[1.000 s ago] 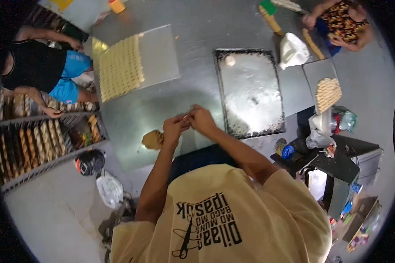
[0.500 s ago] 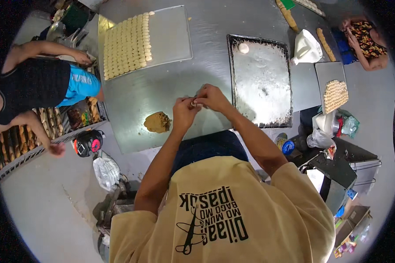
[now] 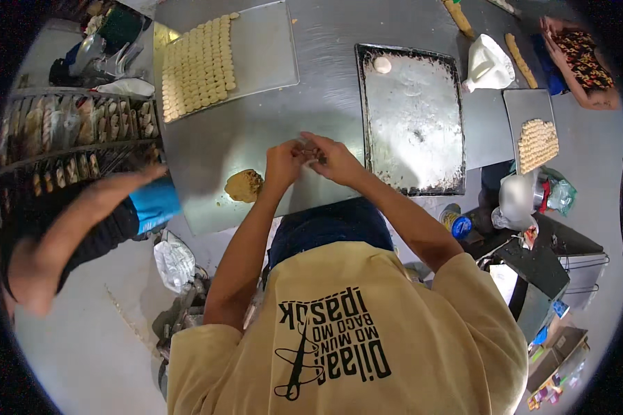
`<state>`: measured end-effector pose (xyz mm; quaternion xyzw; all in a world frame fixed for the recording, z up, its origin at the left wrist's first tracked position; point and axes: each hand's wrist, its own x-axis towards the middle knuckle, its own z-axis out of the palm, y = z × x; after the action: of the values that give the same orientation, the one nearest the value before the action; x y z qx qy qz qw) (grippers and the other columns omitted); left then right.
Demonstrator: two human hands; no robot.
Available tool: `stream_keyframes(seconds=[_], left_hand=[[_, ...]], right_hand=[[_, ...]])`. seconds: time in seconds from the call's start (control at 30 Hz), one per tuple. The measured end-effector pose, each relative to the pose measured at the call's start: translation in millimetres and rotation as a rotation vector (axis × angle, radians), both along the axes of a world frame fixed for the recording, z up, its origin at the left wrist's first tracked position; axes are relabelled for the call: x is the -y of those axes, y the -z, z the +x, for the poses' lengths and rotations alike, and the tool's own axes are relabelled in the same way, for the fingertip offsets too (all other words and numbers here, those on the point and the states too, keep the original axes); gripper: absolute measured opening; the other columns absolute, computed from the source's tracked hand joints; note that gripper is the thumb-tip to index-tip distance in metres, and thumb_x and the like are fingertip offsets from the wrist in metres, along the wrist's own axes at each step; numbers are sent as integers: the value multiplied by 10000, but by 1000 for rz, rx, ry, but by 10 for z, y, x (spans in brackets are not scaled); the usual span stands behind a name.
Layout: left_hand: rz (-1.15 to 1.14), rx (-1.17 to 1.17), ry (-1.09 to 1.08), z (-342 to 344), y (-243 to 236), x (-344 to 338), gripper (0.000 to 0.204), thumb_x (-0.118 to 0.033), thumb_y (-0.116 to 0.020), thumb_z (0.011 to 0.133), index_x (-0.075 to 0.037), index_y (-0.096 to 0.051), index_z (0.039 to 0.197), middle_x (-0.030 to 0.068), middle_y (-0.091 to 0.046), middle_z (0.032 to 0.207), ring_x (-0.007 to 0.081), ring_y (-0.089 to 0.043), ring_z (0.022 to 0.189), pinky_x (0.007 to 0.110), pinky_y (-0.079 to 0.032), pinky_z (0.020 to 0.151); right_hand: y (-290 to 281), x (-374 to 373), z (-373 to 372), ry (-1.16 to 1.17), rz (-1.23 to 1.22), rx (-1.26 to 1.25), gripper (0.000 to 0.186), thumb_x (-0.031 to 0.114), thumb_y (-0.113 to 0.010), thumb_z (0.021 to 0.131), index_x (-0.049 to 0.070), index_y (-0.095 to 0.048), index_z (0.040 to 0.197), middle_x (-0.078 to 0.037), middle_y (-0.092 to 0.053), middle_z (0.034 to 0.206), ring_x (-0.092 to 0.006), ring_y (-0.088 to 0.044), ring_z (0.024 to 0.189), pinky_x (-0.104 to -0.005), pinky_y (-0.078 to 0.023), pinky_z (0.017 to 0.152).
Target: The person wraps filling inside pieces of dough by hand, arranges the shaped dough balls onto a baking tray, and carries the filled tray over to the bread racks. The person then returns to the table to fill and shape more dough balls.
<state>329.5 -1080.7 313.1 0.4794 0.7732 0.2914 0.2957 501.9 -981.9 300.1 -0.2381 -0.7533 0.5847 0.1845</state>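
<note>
My left hand [image 3: 284, 164] and my right hand [image 3: 335, 160] meet above the metal table, fingers curled toward each other. Between their fingertips is a small piece of dough, mostly hidden by the fingers. A crumbly brown lump of filling [image 3: 244, 185] lies on the table beside my left wrist. Right of my right hand is a dark-rimmed baking tray [image 3: 412, 128], its surface worn and whitish. One round, pale dough ball [image 3: 382, 65] sits near that tray's far left corner.
At the far left, a tray [image 3: 273, 48] holds rows of small dough pieces [image 3: 199, 66]. A white container [image 3: 490, 63] and another tray of pieces [image 3: 537, 146] stand right. One person [image 3: 83, 221] is close at the left; another [image 3: 580, 66] is at the far right.
My hands stay together, fingers shifted around the dough; the pale bit seen between them is now hidden. The person at left has moved nearer, arm swung toward the table edge.
</note>
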Motion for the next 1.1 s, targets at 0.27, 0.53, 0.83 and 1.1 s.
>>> stream_keyframes(seconds=[0.27,0.53,0.83,1.1], left_hand=[[42,-217,-51,474,22,285,302,-109,-744,968,-27,-779,1256,204,-727,1119,385,-722,1030,462,-579,921],[183,-199,-180,472,90,371,331,-11,-710,974,-51,-775,1296,192,-689,1148,376,-695,1062,446,-572,926],[154,-285,46,273,88,236,243,-38,-736,951,-35,-794,1186,161,-739,1069,374,-736,951,471,-597,862],[239,-624,178,331,55,628,363,-75,-685,896,-61,-778,1247,144,-675,1236,348,-642,1124,460,-560,928]], right_hand=[[303,47,106,-35,308,104,792,3,-765,881,131,-502,1617,-208,-724,1206,-398,-715,1102,-460,-613,972],[349,-203,183,-4,150,-10,451,28,-826,871,70,-769,1316,-161,-714,1084,-341,-741,976,-425,-626,872],[445,-187,69,-164,403,12,316,63,-758,874,27,-771,1188,-152,-707,1089,-376,-668,1050,-478,-576,968],[33,112,124,-115,774,185,425,116,-744,814,57,-754,1234,-123,-664,1164,-340,-617,1112,-451,-568,971]])
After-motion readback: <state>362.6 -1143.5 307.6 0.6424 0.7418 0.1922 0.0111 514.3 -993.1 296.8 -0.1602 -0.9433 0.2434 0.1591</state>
